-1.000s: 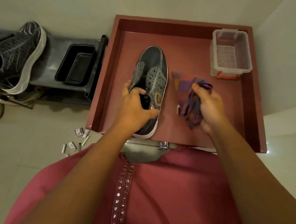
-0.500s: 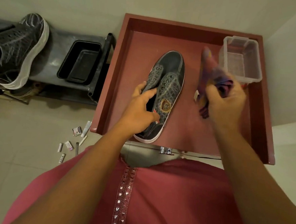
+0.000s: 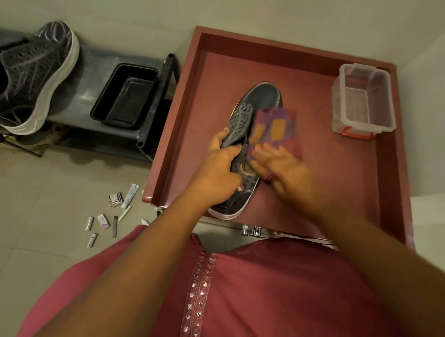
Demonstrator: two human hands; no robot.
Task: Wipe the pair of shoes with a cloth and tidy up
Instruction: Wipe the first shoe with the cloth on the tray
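A dark grey sneaker (image 3: pixel 260 100) with a white sole lies in the red tray (image 3: pixel 308 161), toe pointing away from me. My left hand (image 3: pixel 219 173) grips its left side and opening. My right hand (image 3: pixel 282 170), blurred, lies with straight fingers on a purple and orange cloth (image 3: pixel 277 127) and presses it against the sneaker's right side. The second dark sneaker (image 3: pixel 30 76) rests on a grey rack at the far left.
A clear plastic box (image 3: pixel 363 99) with a red latch stands in the tray's back right corner. A black bin (image 3: pixel 126 96) sits on the grey rack (image 3: pixel 89 98). Several small wrappers and tubes (image 3: pixel 113 213) litter the floor left of the tray.
My right hand brought the cloth from the air beside the shoe down and left onto the sneaker, with the cloth now spread flat. The left hand keeps its hold on the shoe.
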